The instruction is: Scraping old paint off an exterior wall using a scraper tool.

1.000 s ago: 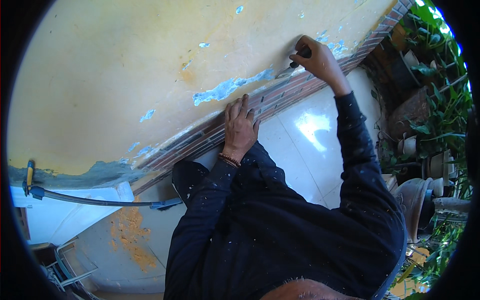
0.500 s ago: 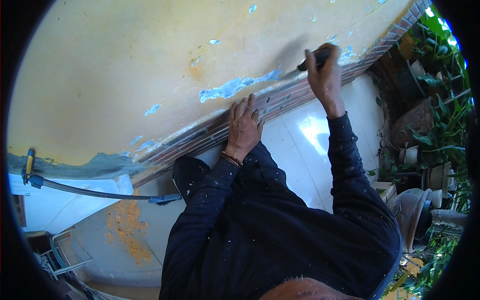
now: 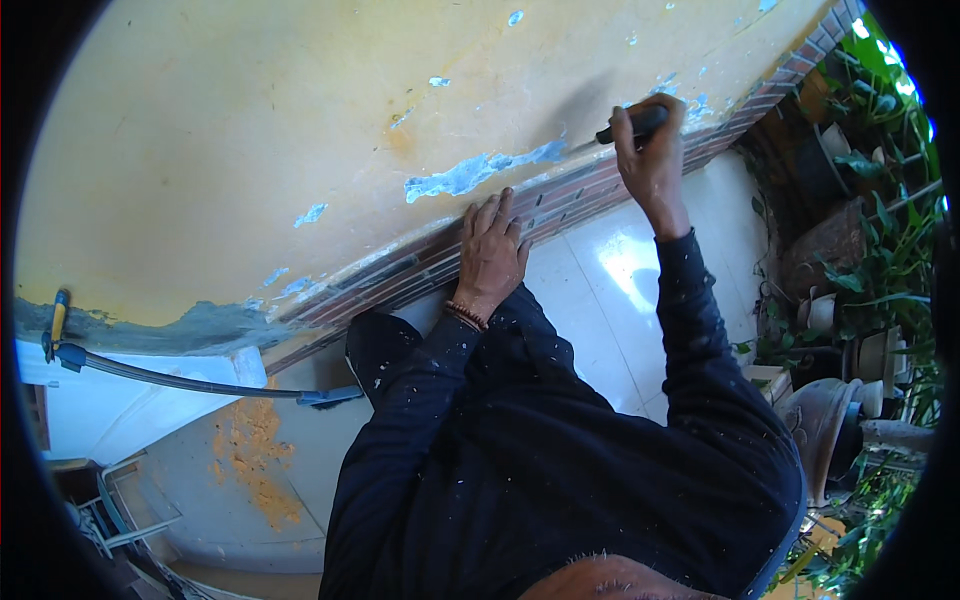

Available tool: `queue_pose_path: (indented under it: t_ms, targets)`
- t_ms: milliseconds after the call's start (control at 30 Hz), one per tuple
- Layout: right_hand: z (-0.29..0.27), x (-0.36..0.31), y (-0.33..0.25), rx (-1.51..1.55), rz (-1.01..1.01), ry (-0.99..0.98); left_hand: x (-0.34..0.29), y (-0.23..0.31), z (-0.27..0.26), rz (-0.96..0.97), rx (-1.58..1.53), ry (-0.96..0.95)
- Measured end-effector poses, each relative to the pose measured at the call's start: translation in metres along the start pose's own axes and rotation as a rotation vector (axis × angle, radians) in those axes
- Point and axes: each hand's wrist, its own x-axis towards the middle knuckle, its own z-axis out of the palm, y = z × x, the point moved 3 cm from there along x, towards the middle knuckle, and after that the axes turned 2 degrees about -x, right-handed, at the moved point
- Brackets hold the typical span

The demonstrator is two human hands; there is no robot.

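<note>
My right hand [image 3: 655, 175] is closed around the black handle of a scraper [image 3: 632, 126]. The thin metal blade points left, its tip close to the right end of a long peeled patch [image 3: 470, 177] where blue-grey shows under the yellow paint. My left hand [image 3: 491, 260] rests with fingers stretched out on the upper edge of the brick-patterned border [image 3: 570, 200], just below that patch. It holds nothing, and a beaded bracelet circles its wrist. Smaller chips mark the yellow wall [image 3: 240, 140] around the patch.
At left, a curved dark bar [image 3: 190, 376] with a yellow handle reaches across a white ledge [image 3: 150, 400]. Orange-tan crumbs [image 3: 255, 455] lie on the floor tiles below it. Potted plants and a large urn [image 3: 815, 430] line the right side. A metal frame [image 3: 140, 535] stands lower left.
Hardly anything differs. The scraper stays at the patch's right end in my right hand, and my left hand keeps its place on the border. The whole view has shifted very slightly.
</note>
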Motion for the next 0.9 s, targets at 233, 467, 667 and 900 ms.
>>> queue_pose_path:
  t_ms: [233, 467, 667, 900]
  targets:
    - [0.022, -0.004, 0.005, 0.024, 0.040, -0.132, 0.008, -0.003, 0.000, 0.019, -0.005, 0.019]
    - [0.025, -0.017, -0.001, 0.048, 0.039, -0.126, 0.000, -0.002, 0.003, 0.011, 0.002, 0.000]
    - [0.031, -0.027, 0.007, 0.007, 0.036, -0.160, 0.007, -0.001, -0.001, 0.000, 0.010, 0.007]
    - [0.027, -0.029, 0.002, -0.007, 0.187, -0.262, 0.007, 0.000, 0.002, 0.003, -0.001, -0.003]
